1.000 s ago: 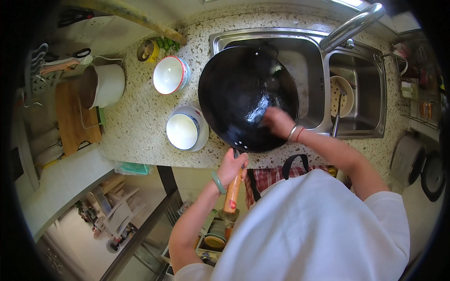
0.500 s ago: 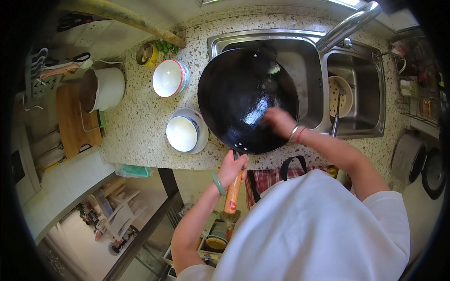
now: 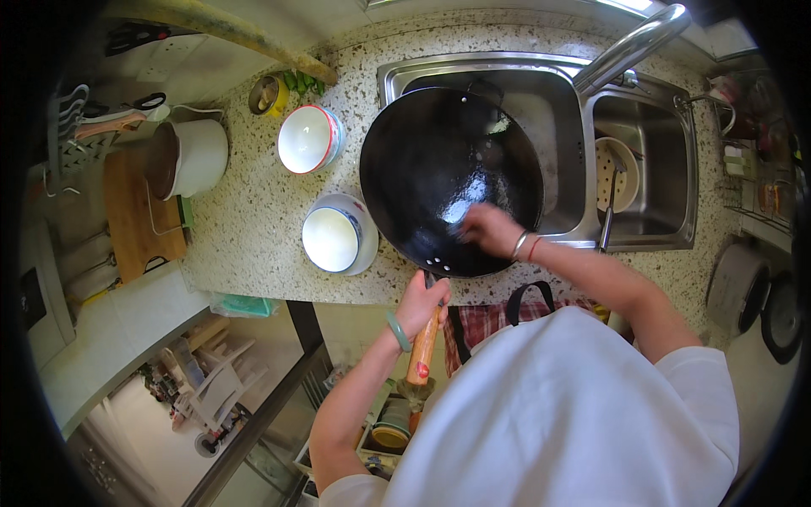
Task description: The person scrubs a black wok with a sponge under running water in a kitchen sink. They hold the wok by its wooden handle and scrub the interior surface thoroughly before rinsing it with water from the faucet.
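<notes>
A large black wok (image 3: pixel 431 160) rests tilted over the left basin of the sink, its wet inside shining. My left hand (image 3: pixel 422 302) is wrapped round the wok's wooden handle (image 3: pixel 423 351), close to where it joins the pan. Inside the wok, on the lower right of its surface, is my right hand (image 3: pixel 490 230). Its fingers point down at the metal and are smeared by motion, so whether they hold anything cannot be made out.
Left of the wok stand a red-rimmed bowl (image 3: pixel 309 139) and blue-rimmed bowls (image 3: pixel 331 240). A steel faucet (image 3: pixel 634 49) arches over the sink (image 3: pixel 583 232). In the right basin sits a cream strainer (image 3: pixel 626 191) with a ladle-like utensil. A white pot (image 3: pixel 203 159) stands farther left.
My right hand has slid a little left and down within the wok. My left hand keeps its hold on the handle. The whole view has shifted very slightly.
</notes>
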`<move>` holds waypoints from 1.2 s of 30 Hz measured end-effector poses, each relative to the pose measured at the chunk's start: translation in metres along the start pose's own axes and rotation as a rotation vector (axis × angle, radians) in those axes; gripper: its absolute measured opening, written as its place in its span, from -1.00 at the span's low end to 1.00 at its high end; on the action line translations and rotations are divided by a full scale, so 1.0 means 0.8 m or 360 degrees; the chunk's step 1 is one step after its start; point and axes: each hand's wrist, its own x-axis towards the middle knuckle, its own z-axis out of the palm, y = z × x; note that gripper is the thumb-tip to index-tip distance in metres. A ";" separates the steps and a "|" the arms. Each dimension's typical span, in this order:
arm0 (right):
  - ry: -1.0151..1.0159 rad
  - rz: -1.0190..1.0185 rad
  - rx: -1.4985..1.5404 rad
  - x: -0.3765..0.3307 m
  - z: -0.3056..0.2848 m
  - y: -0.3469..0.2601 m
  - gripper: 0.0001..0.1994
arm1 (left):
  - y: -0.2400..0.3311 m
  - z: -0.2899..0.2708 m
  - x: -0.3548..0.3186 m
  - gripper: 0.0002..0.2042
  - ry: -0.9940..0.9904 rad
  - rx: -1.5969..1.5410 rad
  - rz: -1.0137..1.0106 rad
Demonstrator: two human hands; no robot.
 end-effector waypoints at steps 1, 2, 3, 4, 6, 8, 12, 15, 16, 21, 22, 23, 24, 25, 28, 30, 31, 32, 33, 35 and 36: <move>0.0106 -0.0060 -0.0371 0.000 -0.027 0.030 -0.87 | -0.002 0.000 -0.001 -0.86 0.0011 0.0032 0.0016; 0.0095 -0.0055 -0.0728 0.001 -0.058 0.063 -0.86 | 0.004 0.003 0.001 -0.86 0.0002 -0.0002 0.0031; 0.0148 -0.0034 -0.0958 0.002 -0.079 0.082 -0.88 | 0.007 0.007 0.003 -0.86 -0.0010 -0.0032 0.0026; 0.0150 0.0055 -0.1041 0.004 -0.095 0.083 -0.90 | 0.006 0.007 0.001 -0.86 -0.0019 -0.0059 0.0011; 0.0249 0.0109 -0.0877 0.005 -0.078 0.087 -0.90 | 0.004 0.002 0.001 -0.86 -0.0057 -0.0027 0.0014; 0.0231 0.0260 -0.0284 0.008 -0.033 0.074 -0.86 | 0.003 0.000 0.004 -0.86 -0.0064 -0.0021 0.0028; 0.0197 0.0472 0.0963 0.014 0.038 -0.059 -0.87 | 0.003 0.003 0.006 -0.85 -0.0036 -0.0042 0.0011; 0.0064 0.0257 0.0781 0.007 0.026 -0.064 -0.88 | 0.003 0.003 0.003 -0.85 -0.0027 -0.0013 -0.0010; -0.0015 0.0078 0.0485 -0.003 0.009 -0.042 -0.88 | 0.002 0.002 0.002 -0.85 -0.0020 -0.0006 -0.0012; 0.0072 0.0134 -0.0988 -0.012 -0.115 0.080 -0.81 | 0.010 0.010 0.001 -0.84 -0.0054 -0.0085 0.0005; 0.0088 0.0152 -0.0832 -0.018 -0.099 0.078 -0.83 | 0.013 0.011 0.000 -0.84 -0.0066 -0.0099 0.0018; 0.0104 0.0147 -0.0688 -0.020 -0.072 0.075 -0.84 | 0.017 0.010 0.002 -0.84 -0.0067 -0.0103 0.0014; 0.0111 0.0151 -0.0536 -0.026 -0.045 0.065 -0.86 | 0.014 0.006 0.004 -0.84 -0.0067 -0.0107 -0.0003; 0.0066 0.0112 -0.0171 -0.029 -0.020 0.023 -0.88 | 0.010 0.003 0.006 -0.84 -0.0070 -0.0115 -0.0032; -0.0005 0.0031 0.0268 -0.020 -0.003 -0.022 -0.91 | 0.005 0.003 0.005 -0.85 -0.0082 -0.0179 -0.0034; 0.0077 -0.0071 -0.0116 -0.013 -0.011 0.016 -0.89 | 0.002 -0.001 0.005 -0.86 -0.0144 -0.0172 -0.0094; 0.0087 -0.0039 -0.0511 -0.008 -0.035 0.053 -0.84 | 0.004 -0.002 0.006 -0.86 -0.0172 -0.0180 -0.0105; 0.0195 -0.0153 -0.0854 0.001 -0.064 0.083 -0.87 | 0.012 0.004 0.002 -0.86 -0.0137 -0.0180 -0.0097; 0.0298 -0.0039 -0.1006 0.007 -0.088 0.105 -0.94 | 0.022 0.014 -0.002 -0.87 -0.0109 -0.0180 -0.0097; 0.0304 0.0318 -0.0885 0.010 -0.085 0.127 -0.93 | 0.024 0.016 -0.007 -0.87 -0.0100 -0.0177 -0.0115; 0.0324 0.0303 -0.0902 0.007 -0.070 0.129 -0.94 | 0.019 0.010 -0.003 -0.87 -0.0117 -0.0185 -0.0115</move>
